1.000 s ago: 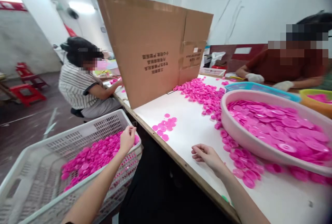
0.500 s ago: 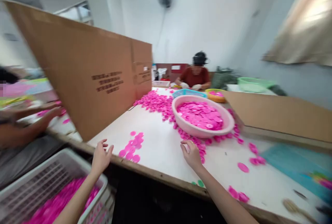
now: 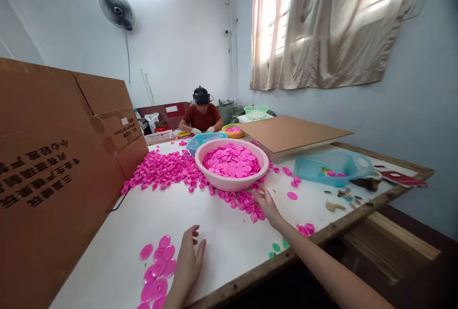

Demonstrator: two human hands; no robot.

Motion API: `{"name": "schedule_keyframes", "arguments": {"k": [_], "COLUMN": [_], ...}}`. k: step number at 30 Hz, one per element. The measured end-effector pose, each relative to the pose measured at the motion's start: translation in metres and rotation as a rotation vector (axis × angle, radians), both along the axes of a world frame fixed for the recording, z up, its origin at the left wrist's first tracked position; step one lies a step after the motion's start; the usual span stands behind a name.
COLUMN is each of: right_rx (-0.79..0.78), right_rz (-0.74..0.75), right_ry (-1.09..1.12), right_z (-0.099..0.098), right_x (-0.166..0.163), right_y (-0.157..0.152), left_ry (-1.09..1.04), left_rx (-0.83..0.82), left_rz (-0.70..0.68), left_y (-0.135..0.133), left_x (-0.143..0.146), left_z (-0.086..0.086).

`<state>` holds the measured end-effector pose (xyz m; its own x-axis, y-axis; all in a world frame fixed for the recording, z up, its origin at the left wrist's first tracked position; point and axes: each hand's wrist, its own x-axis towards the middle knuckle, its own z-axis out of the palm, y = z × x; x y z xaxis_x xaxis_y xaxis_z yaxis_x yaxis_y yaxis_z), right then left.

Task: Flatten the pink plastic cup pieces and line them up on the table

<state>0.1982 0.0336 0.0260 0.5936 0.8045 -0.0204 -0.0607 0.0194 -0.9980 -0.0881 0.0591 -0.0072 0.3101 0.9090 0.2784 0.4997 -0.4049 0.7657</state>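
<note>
Pink discs (image 3: 232, 160) fill the pink basin (image 3: 229, 184) on the table (image 3: 161, 213) and spill around it, my right hand (image 3: 266, 204) loosely open among them at its base, while my left hand (image 3: 188, 263), flat and empty, has left the crate for the near cluster (image 3: 157, 271).

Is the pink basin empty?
No, the basin is filled with pink discs nearly to its rim.

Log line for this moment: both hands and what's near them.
left hand: flat on table, beside small disc cluster | right hand: fingers at loose discs by pink basin | cardboard box: upright at left
</note>
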Motion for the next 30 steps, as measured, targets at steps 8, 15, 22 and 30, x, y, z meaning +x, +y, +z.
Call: {"name": "schedule_keyframes", "arguments": {"k": [8, 15, 22, 30], "right_rx": [-0.218, -0.329, -0.278, -0.231], "right_rz": [0.178, 0.347, 0.344, 0.335], "right_ry": [0.416, 0.527, 0.691, 0.904], "right_z": [0.040, 0.029, 0.050, 0.039], "right_x": [-0.001, 0.014, 0.036, 0.037], "right_y": [0.034, 0.025, 0.052, 0.065], "left_ry": [0.017, -0.040, 0.051, 0.194], "left_rx": [-0.073, -0.089, -0.136, -0.101], "left_rz": [-0.196, -0.105, 0.248, 0.412], "left_y": [0.003, 0.024, 0.024, 0.013], "left_x": [0.000, 0.006, -0.003, -0.012], "left_z": [-0.019, -0.029, -0.017, -0.020]}}
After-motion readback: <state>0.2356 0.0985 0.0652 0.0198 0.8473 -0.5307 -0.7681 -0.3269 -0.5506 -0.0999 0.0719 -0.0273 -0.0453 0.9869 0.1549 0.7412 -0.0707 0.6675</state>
